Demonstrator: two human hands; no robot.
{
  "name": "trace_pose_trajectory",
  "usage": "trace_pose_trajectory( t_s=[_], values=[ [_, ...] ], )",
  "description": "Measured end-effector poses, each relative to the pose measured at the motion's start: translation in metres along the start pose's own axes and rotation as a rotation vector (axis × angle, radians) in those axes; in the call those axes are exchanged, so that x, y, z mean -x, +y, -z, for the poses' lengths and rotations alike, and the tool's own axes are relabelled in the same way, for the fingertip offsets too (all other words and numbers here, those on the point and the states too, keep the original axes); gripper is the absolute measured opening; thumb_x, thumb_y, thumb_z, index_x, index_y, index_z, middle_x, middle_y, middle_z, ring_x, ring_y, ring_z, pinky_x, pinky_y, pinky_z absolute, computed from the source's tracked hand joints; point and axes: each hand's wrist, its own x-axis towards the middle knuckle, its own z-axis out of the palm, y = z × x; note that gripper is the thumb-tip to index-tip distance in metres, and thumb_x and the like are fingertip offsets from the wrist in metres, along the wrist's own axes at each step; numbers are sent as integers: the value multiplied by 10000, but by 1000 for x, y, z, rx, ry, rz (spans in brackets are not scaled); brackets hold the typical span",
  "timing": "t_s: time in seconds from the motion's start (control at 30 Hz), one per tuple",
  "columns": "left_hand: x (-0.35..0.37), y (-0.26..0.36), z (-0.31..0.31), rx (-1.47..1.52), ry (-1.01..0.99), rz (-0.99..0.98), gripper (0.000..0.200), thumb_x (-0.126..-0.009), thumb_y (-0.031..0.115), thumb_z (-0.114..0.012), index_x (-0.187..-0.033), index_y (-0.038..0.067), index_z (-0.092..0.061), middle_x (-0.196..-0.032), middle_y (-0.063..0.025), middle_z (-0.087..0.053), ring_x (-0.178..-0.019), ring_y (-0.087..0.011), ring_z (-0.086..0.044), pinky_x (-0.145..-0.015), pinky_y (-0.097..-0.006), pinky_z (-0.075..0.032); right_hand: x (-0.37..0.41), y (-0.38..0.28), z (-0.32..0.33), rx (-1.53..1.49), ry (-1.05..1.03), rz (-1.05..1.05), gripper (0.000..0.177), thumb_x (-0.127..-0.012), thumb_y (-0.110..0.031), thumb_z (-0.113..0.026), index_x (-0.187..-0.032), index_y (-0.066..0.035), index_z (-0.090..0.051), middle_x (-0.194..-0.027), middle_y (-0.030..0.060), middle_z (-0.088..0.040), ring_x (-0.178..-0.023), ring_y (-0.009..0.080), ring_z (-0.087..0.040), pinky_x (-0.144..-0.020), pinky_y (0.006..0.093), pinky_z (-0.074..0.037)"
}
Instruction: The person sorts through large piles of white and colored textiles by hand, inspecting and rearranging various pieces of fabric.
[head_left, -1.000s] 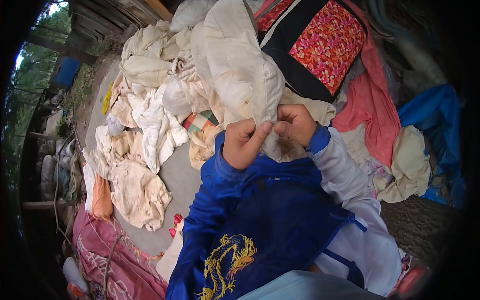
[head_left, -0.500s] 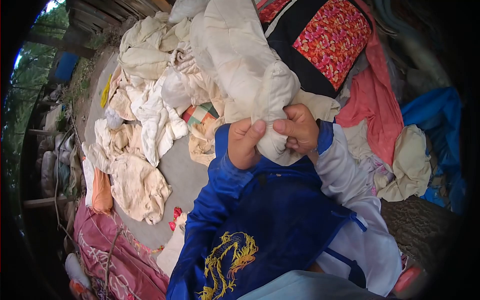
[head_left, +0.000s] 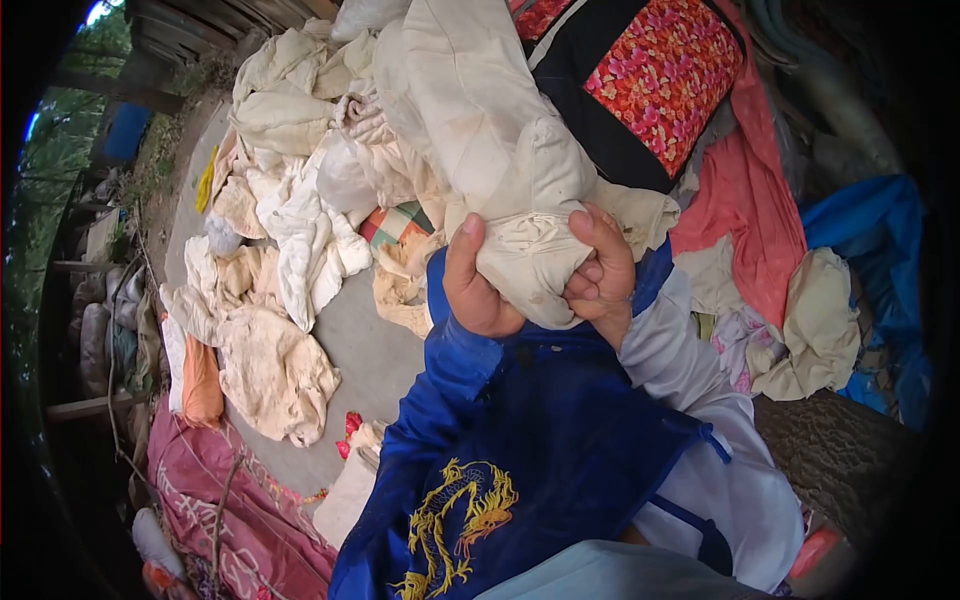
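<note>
A long cream quilted cloth (head_left: 480, 120) hangs down from the top of the view into both my hands. My left hand (head_left: 472, 285) grips its bunched lower end from the left, thumb up. My right hand (head_left: 602, 268) clasps the same bundle from the right, fingers curled over it. Both hands meet in front of my blue jacket with a yellow dragon (head_left: 455, 525).
Several cream and beige cloths (head_left: 290, 230) lie heaped on the concrete ground (head_left: 350, 340) to the left. A black and red flowered cushion (head_left: 640, 80), pink fabric (head_left: 750, 200) and a blue sheet (head_left: 870, 230) lie right. Pink printed cloth (head_left: 230, 520) covers the lower left.
My hands have gathered more of the cream cloth, rolling its end into a thicker bundle. My right hand turned from pinching to clasping around it.
</note>
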Motion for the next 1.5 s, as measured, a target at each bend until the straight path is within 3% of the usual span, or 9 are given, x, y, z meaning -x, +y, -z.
trace_pose_trajectory(
  t_s=[0.13,0.33,0.57,0.9,1.07,1.17,1.3,1.4,1.5],
  values=[
    [-4,-2,10,-295,356,-352,443,-1016,334,-465,-1176,-70,-552,-996,-215,-673,-726,-283,-687,-625,-417,-578,4,-10,7,143,44,29,295,-985,-210,-594,-749,-43,-539,-489,-33,-395,-352,39,-332,-316,208,-269],
    [20,25,20,-785,338,-377,349,-1014,301,-525,-840,11,-614,-601,-33,-580,-418,-83,-438,-388,-231,-334,19,-52,3,784,61,63,343,-964,-183,-643,-682,-77,-480,-510,-16,-451,-379,46,-377,-342,228,-294],
    [12,1,12,-1057,109,-450,414,-1034,276,-529,-689,50,-493,-625,78,-427,-631,-25,-334,-538,-222,-283,15,-60,-26,1449,70,478,401,-920,-289,-707,-654,-34,-551,-528,5,-517,-509,69,-502,-450,262,-384],
    [17,-14,12,-1171,135,-405,375,-1015,210,-555,-687,41,-489,-585,38,-461,-540,-24,-392,-467,-223,-330,28,-33,4,1680,214,212,422,-855,-268,-735,-599,-16,-514,-508,104,-508,-457,170,-520,-450,365,-395],
    [24,20,-6,-789,374,-612,341,-1022,314,-497,-804,58,-552,-579,-13,-512,-410,-89,-419,-389,-232,-353,18,-77,92,2281,338,689,197,-778,-148,-651,-678,-26,-532,-660,184,-602,-617,395,-606,-577,493,-468],
    [18,29,10,-807,234,-530,362,-1030,330,-486,-805,53,-542,-572,-13,-508,-409,-86,-414,-389,-228,-357,12,-111,115,2307,452,888,276,-859,-248,-660,-701,-42,-566,-604,138,-598,-554,311,-621,-495,428,-471],
    [11,10,2,-944,230,-425,380,-1036,344,-481,-807,48,-549,-570,-12,-506,-426,-93,-431,-410,-241,-393,17,-95,68,1035,614,26,602,-958,-607,-490,-1031,-32,-654,-764,43,-643,-602,123,-628,-401,238,-462],
    [10,1,4,-998,255,-409,356,-1045,303,-477,-848,26,-585,-662,-27,-579,-548,-97,-523,-508,-241,-441,39,-27,88,677,366,14,744,-950,-566,-548,-1409,2,-407,-1281,139,-568,-1068,216,-621,-730,348,-584],
    [0,-7,27,-892,196,-446,336,-1045,274,-483,-859,18,-595,-736,-29,-620,-632,-82,-555,-566,-229,-447,54,19,83,769,365,101,712,-901,-387,-713,-1406,16,-413,-1315,137,-556,-1192,221,-544,-994,325,-441]
  ],
)
